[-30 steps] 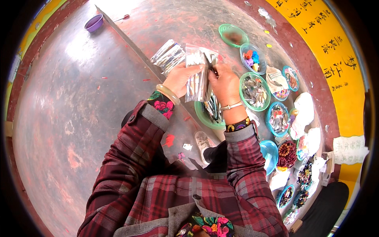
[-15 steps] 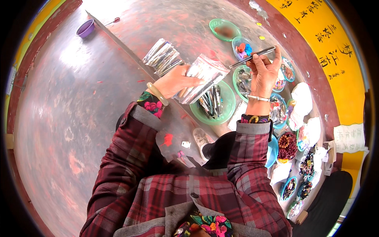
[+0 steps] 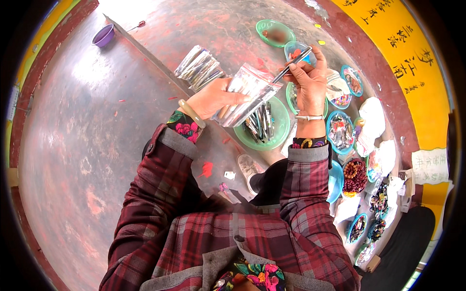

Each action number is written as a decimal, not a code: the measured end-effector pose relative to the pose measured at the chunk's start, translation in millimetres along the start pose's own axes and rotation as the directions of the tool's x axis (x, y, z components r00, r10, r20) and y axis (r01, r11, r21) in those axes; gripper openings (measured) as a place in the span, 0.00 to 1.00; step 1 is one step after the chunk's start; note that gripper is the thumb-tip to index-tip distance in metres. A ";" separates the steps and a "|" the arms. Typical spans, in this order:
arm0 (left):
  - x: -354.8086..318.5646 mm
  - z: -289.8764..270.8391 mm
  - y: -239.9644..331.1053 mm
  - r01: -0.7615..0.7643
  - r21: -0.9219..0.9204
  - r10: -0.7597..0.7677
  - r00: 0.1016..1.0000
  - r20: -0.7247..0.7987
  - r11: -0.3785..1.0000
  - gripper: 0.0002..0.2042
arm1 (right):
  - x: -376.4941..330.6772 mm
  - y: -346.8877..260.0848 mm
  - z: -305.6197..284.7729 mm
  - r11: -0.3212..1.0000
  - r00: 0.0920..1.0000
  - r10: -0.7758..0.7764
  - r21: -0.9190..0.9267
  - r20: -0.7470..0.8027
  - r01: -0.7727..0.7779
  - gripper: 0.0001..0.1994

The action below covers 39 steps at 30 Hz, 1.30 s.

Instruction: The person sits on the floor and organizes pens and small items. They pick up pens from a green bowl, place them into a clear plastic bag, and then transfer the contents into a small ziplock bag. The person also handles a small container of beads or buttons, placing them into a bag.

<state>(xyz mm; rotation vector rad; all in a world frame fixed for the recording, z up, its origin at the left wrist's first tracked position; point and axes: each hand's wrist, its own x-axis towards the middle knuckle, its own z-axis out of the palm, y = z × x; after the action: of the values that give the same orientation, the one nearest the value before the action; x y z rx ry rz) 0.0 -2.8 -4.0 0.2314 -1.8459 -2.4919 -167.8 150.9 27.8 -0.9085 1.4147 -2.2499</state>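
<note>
My left hand [image 3: 213, 98] is closed on a clear zip bag [image 3: 255, 87] that has several pens inside. The bag is tilted, its red-edged mouth toward the upper right. In my right hand [image 3: 309, 80] a dark pen [image 3: 297, 60] is pinched between thumb and fingers. Its lower end meets the bag's mouth; whether the tip is inside I cannot tell. Below the bag a green bowl [image 3: 278, 138] on the floor holds several dark pens [image 3: 262, 123]. Beyond my left hand lies a pile of filled pen bags [image 3: 200, 68].
Bowls of beads and small parts line the right side, among them a blue bowl [image 3: 341, 131] and one with dark red beads [image 3: 355, 177]. A green bowl [image 3: 275, 33] stands farther off. A purple basin [image 3: 103, 35] sits far left. My shoe [image 3: 250, 172] is near the green pen bowl.
My right hand has moved left and turned the pen steeper, bringing its lower end to the bag's mouth. My left hand and the bag have barely moved.
</note>
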 end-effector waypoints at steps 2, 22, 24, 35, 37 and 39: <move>-0.6 -0.7 0.7 0.019 -0.039 -0.019 1.000 0.015 0.999 0.14 | -1.1 2.2 3.9 1.000 1.000 0.014 -0.015 0.012 -0.014 0.29; -2.2 -5.9 -4.1 -0.038 -0.319 0.013 0.997 -0.079 0.947 0.14 | -13.3 16.1 30.6 0.966 0.999 -0.041 -0.255 0.032 0.048 0.11; -1.6 -5.7 -4.0 -0.038 -0.283 0.021 0.998 -0.062 0.958 0.14 | -12.3 17.3 27.4 0.964 0.999 -0.026 -0.265 0.035 0.034 0.11; -0.7 -2.4 -4.5 -0.049 -0.279 0.033 0.998 -0.061 0.959 0.14 | -12.4 24.6 21.6 0.968 0.982 0.185 -0.181 0.042 -0.175 0.08; 1.2 -4.3 -7.3 -0.062 -0.297 0.041 0.996 -0.076 0.953 0.14 | -12.1 27.2 22.2 0.965 0.992 0.066 -0.259 0.104 -0.037 0.07; 1.4 -6.4 -8.8 -0.067 -0.327 0.040 0.995 -0.089 0.943 0.14 | -13.0 25.2 25.6 0.948 0.992 -0.004 -0.316 0.127 0.045 0.08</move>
<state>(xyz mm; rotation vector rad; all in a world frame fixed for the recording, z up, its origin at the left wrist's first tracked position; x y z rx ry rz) 0.1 -6.5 -14.4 0.2610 -1.3566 -2.6561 -142.4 129.7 8.8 -1.1496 1.7471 -1.9728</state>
